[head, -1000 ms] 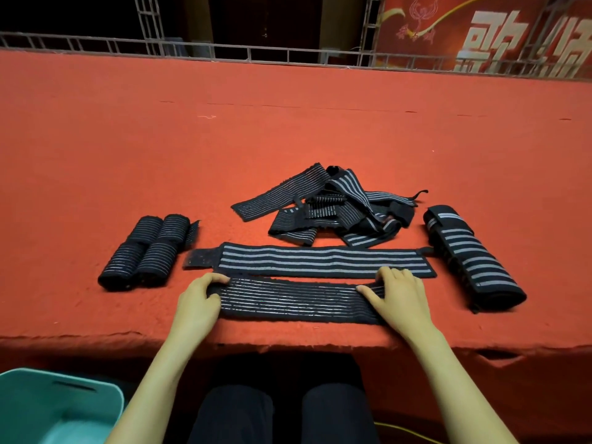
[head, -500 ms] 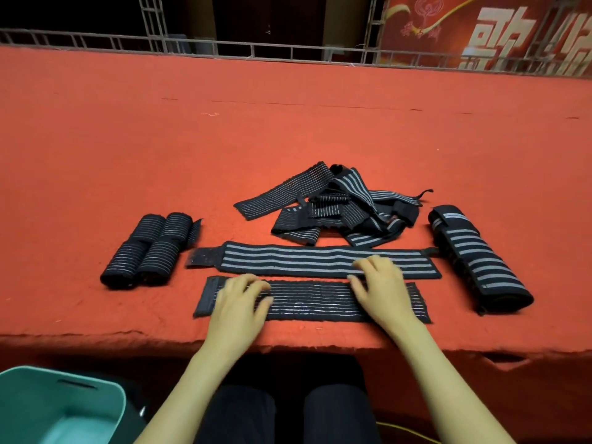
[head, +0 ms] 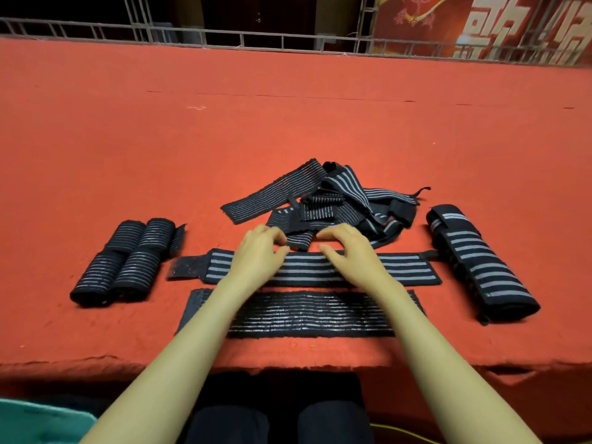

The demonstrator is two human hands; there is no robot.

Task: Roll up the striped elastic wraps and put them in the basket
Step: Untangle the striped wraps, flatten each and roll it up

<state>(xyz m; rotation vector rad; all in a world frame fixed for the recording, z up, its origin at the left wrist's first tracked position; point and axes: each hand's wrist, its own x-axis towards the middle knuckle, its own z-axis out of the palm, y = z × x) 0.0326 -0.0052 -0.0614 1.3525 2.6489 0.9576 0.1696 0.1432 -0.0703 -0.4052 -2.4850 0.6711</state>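
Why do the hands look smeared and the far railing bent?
Head view: the fingertips of the left hand and right hand are blurred, probably by motion; the wide-angle lens bows the railing; the nearest flat wrap stays fairly sharp under even light.

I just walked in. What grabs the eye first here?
A big red table carries a tangled heap of striped wraps at its centre, with the left hand and right hand poised at its near edge. Two flat wraps lie nearer the person, small rolls sit left, and one big roll right.
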